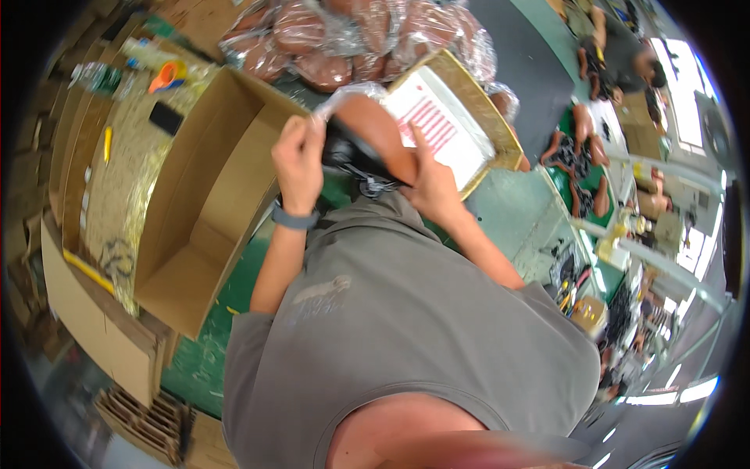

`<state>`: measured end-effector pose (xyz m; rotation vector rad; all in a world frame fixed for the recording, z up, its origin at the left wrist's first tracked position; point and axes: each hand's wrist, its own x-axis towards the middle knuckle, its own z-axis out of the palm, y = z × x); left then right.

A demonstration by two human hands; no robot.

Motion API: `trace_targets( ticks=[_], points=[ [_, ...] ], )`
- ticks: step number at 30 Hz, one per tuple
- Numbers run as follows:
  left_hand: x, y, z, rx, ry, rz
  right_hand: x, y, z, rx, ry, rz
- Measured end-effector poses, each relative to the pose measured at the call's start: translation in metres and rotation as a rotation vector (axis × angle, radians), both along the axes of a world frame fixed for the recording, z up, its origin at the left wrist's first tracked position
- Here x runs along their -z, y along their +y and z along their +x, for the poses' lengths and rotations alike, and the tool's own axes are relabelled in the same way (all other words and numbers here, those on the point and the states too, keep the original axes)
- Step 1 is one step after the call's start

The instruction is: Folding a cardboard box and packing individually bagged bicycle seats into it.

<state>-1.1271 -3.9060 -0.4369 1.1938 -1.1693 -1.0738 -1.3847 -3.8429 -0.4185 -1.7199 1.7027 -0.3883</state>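
Observation:
A brown bicycle saddle [367,121] with a black underside is held up between my two hands, in front of my chest. My left hand [298,160], with a dark band on its wrist, pinches the wide end of the saddle and some clear plastic film [351,93] there. The fingers of my right hand [432,181] are closed around the narrower end. Black parts hang below the saddle; their detail is blurred. Just left of my left hand stands an open cardboard box [234,176], with bare inner walls in view.
Several plastic-wrapped brown saddles [324,70] are heaped at the far side. A smaller carton [500,129] holding a white, red-printed sheet [449,117] sits behind my right hand. A phone [166,118], tape roll [167,76] and bottle [95,77] lie at left. Other people work at far right.

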Motion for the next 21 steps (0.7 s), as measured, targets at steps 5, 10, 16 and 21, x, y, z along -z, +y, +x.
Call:
trace_targets(
  ticks=[5, 10, 16, 21],
  points=[
    [-0.057, 0.026, -0.041, 0.773, -0.264, -0.467, 0.043, -0.029, -0.017, 0.344, -0.826, 0.229],
    [-0.005, -0.002, -0.062, 0.538, 0.390, 0.250, 0.000, -0.052, -0.081, 0.004, -0.521, -0.109],
    [0.056, -0.057, -0.125, -0.046, 0.638, 0.542, 0.071, -0.180, -0.277, 0.422, 0.491, -0.423],
    [0.076, -0.057, -0.093, -0.033, 1.247, 0.716, 0.193, -0.212, -0.383, 0.296, 0.340, -0.088]
  ],
)
